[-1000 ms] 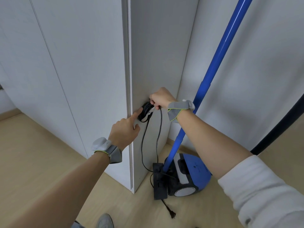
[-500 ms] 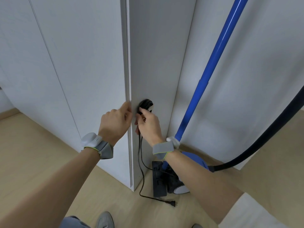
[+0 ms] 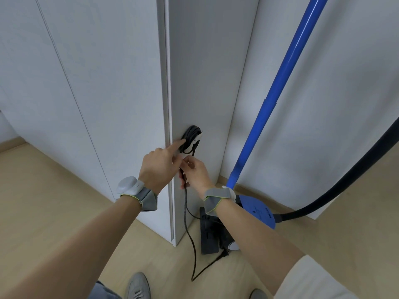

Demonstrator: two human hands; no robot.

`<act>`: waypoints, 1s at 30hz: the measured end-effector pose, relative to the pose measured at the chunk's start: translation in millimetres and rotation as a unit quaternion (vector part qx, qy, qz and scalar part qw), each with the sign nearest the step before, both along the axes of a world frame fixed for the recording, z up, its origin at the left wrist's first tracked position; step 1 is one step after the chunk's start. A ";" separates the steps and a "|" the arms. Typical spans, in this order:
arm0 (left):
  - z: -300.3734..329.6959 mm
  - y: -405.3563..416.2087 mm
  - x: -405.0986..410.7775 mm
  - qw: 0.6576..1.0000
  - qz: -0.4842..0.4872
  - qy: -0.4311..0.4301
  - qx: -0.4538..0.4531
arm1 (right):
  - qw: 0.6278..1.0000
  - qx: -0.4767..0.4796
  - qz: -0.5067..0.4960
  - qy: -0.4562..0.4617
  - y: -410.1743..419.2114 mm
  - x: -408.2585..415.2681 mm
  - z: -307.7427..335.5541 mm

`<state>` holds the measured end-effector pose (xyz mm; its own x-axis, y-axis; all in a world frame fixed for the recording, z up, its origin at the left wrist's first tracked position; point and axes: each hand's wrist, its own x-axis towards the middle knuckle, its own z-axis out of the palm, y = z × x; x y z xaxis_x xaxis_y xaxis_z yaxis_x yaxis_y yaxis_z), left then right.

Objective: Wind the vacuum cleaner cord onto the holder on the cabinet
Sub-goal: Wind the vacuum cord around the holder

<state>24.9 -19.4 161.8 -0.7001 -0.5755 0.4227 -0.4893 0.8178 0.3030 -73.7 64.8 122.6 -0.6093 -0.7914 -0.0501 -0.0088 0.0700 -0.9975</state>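
Observation:
A white holder (image 3: 195, 144) is fixed to the side of the white cabinet (image 3: 207, 83), with several turns of black cord (image 3: 191, 134) wound on it. The loose cord (image 3: 185, 214) hangs down from it to the floor and ends in a plug (image 3: 225, 253). My left hand (image 3: 160, 166) reaches around the cabinet edge, its forefinger pressing on the coil. Just below the holder, my right hand (image 3: 197, 173) pinches the hanging cord.
The blue vacuum cleaner (image 3: 258, 210) stands on the wooden floor in the corner, its black floor head (image 3: 208, 234) beside the cabinet. Its blue tube (image 3: 280, 83) leans up to the right and a black hose (image 3: 345, 182) curves away. My shoes (image 3: 138, 285) are at the bottom.
My right hand came off the top of the holder and down below it, sliding along the hanging cord. The left forefinger moved back onto the coil. The plug was drawn nearer the floor head.

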 end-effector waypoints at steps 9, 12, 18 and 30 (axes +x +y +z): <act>-9.9 0.4 -10.4 0.999 0.020 -0.026 0.000 | 0.998 0.050 0.025 -0.042 7.8 -5.3 -48.8; -3.6 0.2 -16.4 0.999 0.034 -0.039 -0.008 | 0.995 0.050 0.053 -0.062 12.7 -1.8 -52.6; -8.9 -9.8 -17.4 0.998 0.019 -0.048 -0.047 | 0.993 0.041 0.096 -0.055 9.2 7.5 -46.4; -21.1 -0.8 -16.2 1.000 0.026 -0.012 0.007 | 0.992 0.120 0.033 0.022 29.3 -26.6 -74.8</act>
<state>8.7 -20.2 140.7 -0.6790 -0.6164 0.3986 -0.5378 0.7873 0.3014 -100.3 94.1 47.7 -0.5620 -0.7983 -0.2165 -0.0645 0.3032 -0.9507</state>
